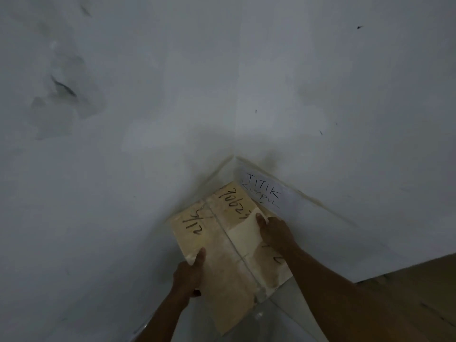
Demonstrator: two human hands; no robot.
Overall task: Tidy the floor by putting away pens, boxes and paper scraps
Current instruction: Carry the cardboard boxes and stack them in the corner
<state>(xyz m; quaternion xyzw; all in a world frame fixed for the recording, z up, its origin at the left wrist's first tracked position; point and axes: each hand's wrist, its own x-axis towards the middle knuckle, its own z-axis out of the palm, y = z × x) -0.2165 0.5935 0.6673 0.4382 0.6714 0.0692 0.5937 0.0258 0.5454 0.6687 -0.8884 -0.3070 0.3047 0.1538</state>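
A tan cardboard box (222, 243) with black handwritten numbers and a taped centre seam sits in the corner where two white walls meet. My left hand (190, 275) grips its near left edge, thumb lying on the top face. My right hand (274, 230) holds its right side, with the thumb on the top and the fingers hidden behind the edge. The box's far corner is pushed close to the wall corner.
A white paper sign (264, 191) with handwritten words is stuck low on the right wall, just behind the box. A brown wooden surface (419, 292) shows at the lower right. Pale tiled floor (283, 312) lies under the box.
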